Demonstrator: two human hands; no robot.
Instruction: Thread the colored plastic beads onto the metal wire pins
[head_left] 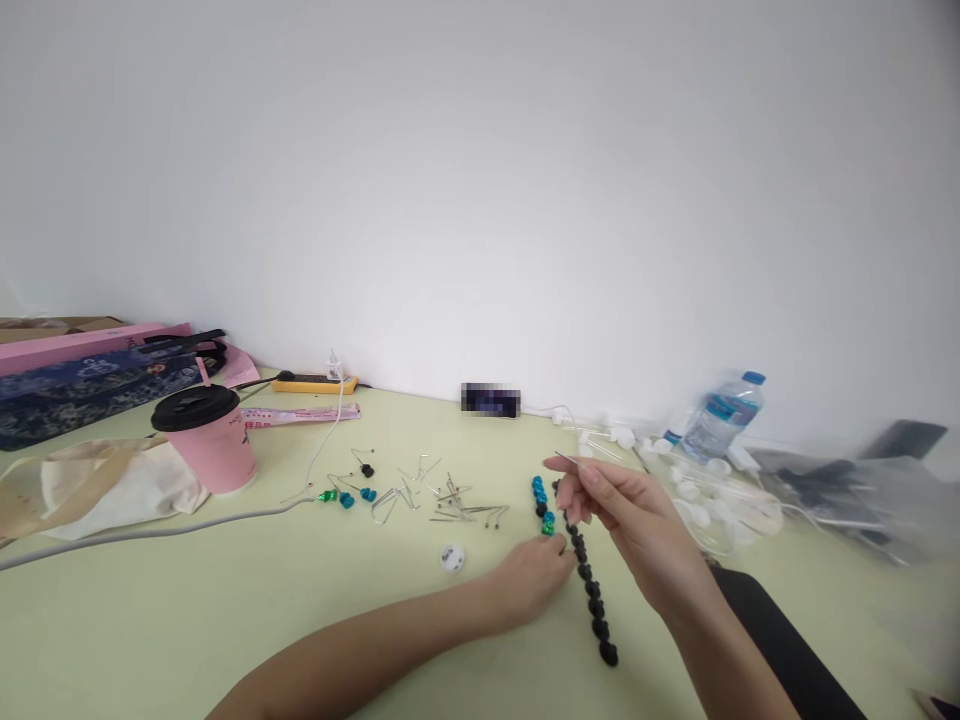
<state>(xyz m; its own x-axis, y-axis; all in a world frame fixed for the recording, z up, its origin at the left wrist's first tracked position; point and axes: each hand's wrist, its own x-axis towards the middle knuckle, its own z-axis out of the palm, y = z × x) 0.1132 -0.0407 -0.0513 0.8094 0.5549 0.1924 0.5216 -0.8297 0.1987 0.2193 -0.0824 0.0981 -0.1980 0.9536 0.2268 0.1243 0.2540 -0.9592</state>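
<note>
My right hand (626, 510) is raised above the table, thumb and forefinger pinching a thin metal pin (564, 457). Low on the tabletop rests my left hand (531, 578), its fingers bent together at the front end of a short row of blue, black and green beads (541, 500). What those fingers hold, if anything, is hidden. Between the two hands runs a long line of small black beads (594, 605), partly covered by my fingers. Loose metal pins (457, 505) lie scattered left of the bead rows. Several blue, green and black beads (346, 499) sit farther left, some with pins in them.
A small round white piece (452, 558) lies beyond my left forearm. On the left stand a pink cup (214, 450), a cloth bag (112, 485) and a grey cable (187, 528). A phone (490, 400) leans on the wall. Rightward are a water bottle (724, 415) and plastic bags (862, 500).
</note>
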